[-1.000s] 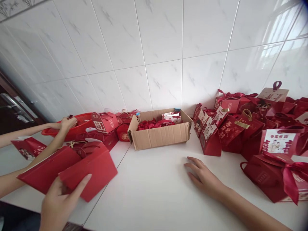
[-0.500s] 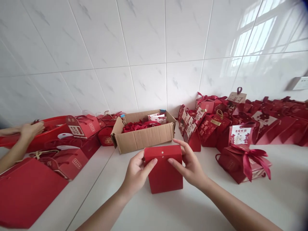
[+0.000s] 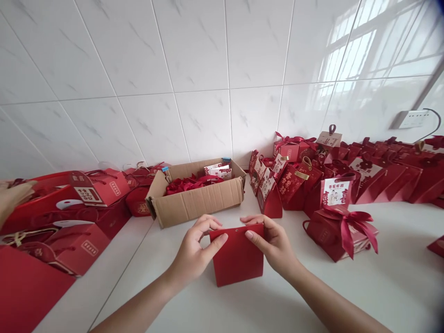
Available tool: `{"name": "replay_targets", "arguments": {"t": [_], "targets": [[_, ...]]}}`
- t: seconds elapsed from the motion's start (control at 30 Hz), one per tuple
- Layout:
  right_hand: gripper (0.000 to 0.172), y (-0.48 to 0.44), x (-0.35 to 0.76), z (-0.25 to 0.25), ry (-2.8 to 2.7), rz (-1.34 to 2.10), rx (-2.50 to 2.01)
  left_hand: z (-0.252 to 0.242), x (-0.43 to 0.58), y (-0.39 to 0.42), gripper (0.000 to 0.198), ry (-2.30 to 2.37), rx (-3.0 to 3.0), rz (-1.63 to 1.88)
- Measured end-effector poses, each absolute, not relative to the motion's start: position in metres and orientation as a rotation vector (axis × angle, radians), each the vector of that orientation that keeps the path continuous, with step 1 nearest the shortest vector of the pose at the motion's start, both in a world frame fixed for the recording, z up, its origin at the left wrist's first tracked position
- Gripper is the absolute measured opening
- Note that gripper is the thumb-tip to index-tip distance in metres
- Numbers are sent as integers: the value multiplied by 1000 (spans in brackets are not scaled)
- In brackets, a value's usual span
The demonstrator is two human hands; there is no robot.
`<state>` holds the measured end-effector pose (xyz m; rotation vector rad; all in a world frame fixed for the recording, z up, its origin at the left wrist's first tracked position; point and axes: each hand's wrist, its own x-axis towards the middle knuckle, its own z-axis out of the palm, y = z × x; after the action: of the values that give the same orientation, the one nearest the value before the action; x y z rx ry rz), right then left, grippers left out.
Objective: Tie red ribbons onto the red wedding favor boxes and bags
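Note:
Both my hands hold a flat red paper gift bag (image 3: 237, 256) upright on the white counter (image 3: 398, 282) in front of me. My left hand (image 3: 196, 249) pinches its upper left edge, thumb in front and fingers curled behind. My right hand (image 3: 274, 243) grips the upper right edge the same way. Just behind the bag stands an open cardboard box (image 3: 197, 201) holding red ribbons and small white-and-red packets.
Several finished red gift bags with ribbons and tags (image 3: 342, 229) crowd the right back of the counter. At the left lie flat red bags (image 3: 76, 240), a red basin (image 3: 34, 203) and another person's hand (image 3: 12, 196). A wall socket (image 3: 411, 119) sits at the right.
My left hand brought a red bag from the left stack to the centre and my right hand joined it. Since then both hands have shifted to its top edge; the view panned right.

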<state>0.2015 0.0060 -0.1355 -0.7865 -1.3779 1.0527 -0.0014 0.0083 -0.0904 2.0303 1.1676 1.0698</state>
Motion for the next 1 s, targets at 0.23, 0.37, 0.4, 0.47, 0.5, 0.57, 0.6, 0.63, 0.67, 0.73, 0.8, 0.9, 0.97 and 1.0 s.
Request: {"name": "replay_targets", "arguments": {"t": [0.23,0.37,0.4,0.47,0.5,0.57,0.6,0.63,0.67,0.73,0.8,0.9,0.97,1.0], "targets": [[23,6,197,-139,-1271,1187,-775,-27,-8,116,34,1562,2249,1045],[24,6,195,-140,-1260,1187,-767,-16,10,186,28,1695,2363,810],[24,6,194,-141,-1258,1186,-761,-18,15,198,30,1725,2378,758],[24,7,194,-140,-1256,1178,-752,-22,22,214,32,1780,2380,672],[24,7,194,-140,-1257,1176,-748,-24,24,219,32,1806,2372,646],[23,7,194,-140,-1256,1172,-742,-27,25,225,32,1851,2359,651],[23,7,194,-140,-1256,1173,-739,-26,24,225,33,1870,2362,688],[22,7,195,-140,-1259,1173,-736,-23,23,224,33,1889,2370,751],[22,7,195,-140,-1264,1171,-733,-19,22,221,32,1907,2383,839],[21,7,195,-140,-1272,1166,-729,-5,19,209,25,1927,2411,1077],[21,7,195,-140,-1269,1162,-728,12,14,185,17,1890,2442,1357],[22,6,194,-140,-1259,1164,-743,32,4,130,14,1396,2567,1832],[23,6,194,-140,-1259,1157,-760,35,-2,86,16,1240,2575,1878],[24,6,194,-140,-1258,1152,-769,34,-4,65,17,1206,2543,1872]]}}
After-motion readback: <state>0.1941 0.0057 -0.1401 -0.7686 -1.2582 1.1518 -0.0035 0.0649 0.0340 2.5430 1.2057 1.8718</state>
